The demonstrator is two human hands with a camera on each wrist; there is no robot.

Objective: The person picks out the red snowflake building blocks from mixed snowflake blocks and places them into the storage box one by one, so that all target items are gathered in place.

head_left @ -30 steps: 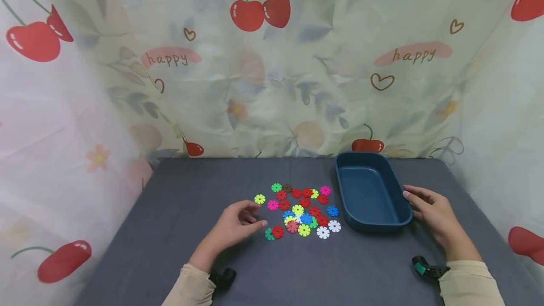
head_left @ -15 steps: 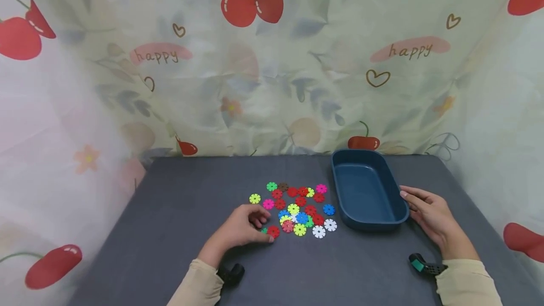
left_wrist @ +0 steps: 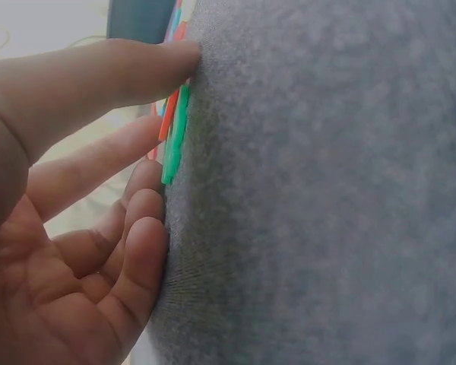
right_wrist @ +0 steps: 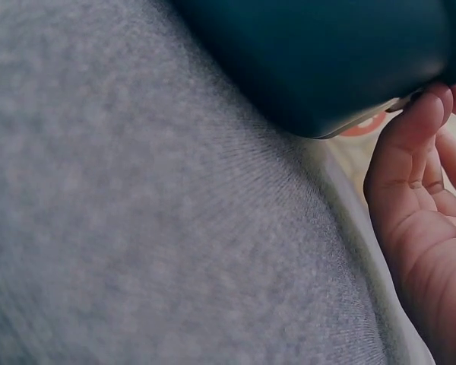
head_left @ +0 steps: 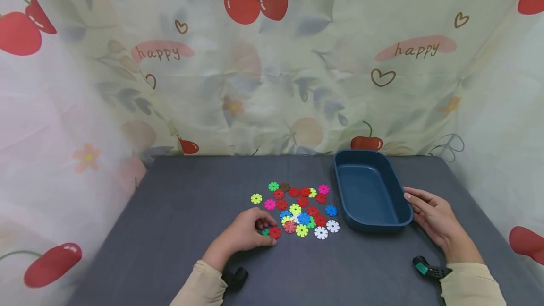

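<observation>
My left hand (head_left: 250, 230) is low over the table at the left side of the scattered plastic snowflake discs. Its thumb and index finger lie on either side of a red disc (head_left: 275, 233), which overlaps a green disc (left_wrist: 176, 137). The left wrist view shows both discs edge-on between thumb and index, with the other fingers loosely bent. My right hand (head_left: 435, 218) touches the right side of the blue tray (head_left: 376, 226). In the right wrist view, the thumb tip is just under the rim of the tray (right_wrist: 342, 68); the fingers are relaxed.
Several more discs in yellow, pink, blue, white and brown lie flat between hand and tray, like the yellow disc (head_left: 256, 198) and the white disc (head_left: 321, 233). Some overlap. A printed curtain (head_left: 272, 84) borders the grey table (head_left: 191, 188) behind and at the sides.
My left hand has moved right and slightly down, its thumb and index now around the red disc. The right hand stays at the tray. The head view has shifted a little.
</observation>
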